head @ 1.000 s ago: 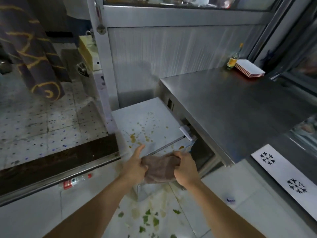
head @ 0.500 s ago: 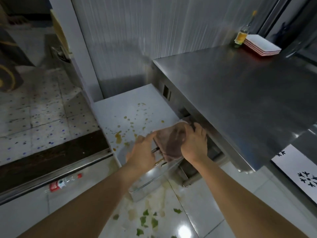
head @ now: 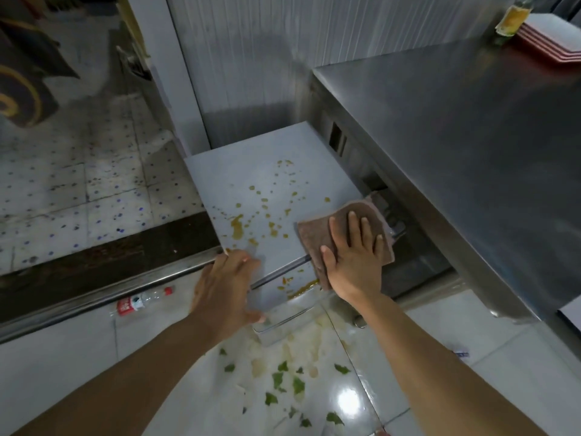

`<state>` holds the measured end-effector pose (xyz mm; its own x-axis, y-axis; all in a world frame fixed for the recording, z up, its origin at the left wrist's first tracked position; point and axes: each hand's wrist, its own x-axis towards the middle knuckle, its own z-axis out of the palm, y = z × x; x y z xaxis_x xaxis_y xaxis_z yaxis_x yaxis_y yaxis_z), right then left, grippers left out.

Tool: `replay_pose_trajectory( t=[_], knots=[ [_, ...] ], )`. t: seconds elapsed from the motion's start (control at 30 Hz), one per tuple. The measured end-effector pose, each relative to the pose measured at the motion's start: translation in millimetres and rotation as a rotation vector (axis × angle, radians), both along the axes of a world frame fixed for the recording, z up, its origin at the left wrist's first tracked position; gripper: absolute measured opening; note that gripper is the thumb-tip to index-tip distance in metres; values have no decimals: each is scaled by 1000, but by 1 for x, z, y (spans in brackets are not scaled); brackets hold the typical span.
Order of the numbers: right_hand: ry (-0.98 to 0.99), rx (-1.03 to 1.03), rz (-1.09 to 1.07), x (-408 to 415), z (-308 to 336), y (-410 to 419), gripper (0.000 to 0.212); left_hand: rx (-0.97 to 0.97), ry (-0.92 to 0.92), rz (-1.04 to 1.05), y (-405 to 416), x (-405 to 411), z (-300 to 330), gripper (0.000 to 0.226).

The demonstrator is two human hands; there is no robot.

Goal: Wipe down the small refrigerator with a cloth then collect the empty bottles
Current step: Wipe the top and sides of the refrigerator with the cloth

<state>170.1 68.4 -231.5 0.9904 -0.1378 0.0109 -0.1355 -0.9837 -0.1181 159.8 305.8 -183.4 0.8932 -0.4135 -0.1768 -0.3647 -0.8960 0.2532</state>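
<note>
The small white refrigerator [head: 270, 171] stands low between a metal wall and a steel counter; its top is spattered with yellow-brown stains. A brown cloth [head: 314, 234] lies flat on the top's front right corner. My right hand [head: 355, 250] presses on the cloth with fingers spread straight. My left hand [head: 226, 287] rests on the front left corner of the fridge, fingers over the edge. An empty clear plastic bottle [head: 141, 300] with a red cap and red label lies on the floor to the left.
The steel counter [head: 456, 158] overhangs on the right, with a yellow-labelled bottle [head: 512, 17] and stacked red-white trays [head: 553, 39] at its far end. Green leaf bits and spill marks [head: 292, 382] cover the white floor tiles. A metal door sill [head: 103, 291] runs left.
The cloth went from being held in both hands to lying flat on the fridge top under my right hand. My left hand let go and moved to the front left corner.
</note>
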Motion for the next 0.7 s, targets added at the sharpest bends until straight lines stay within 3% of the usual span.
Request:
replay_pose_trajectory(
  t=[0.27,0.53,0.7],
  knots=[
    [31,105,146,-44,2,84,56,-82,11,-10,9,2,0,84],
    [28,-60,-31,6,-1,-10,65,-162,-33,-30,22,5,-10,82],
    [-10,-70,-49,7,-4,-4,62,-192,8,-6,21,6,-9,81]
  ],
)
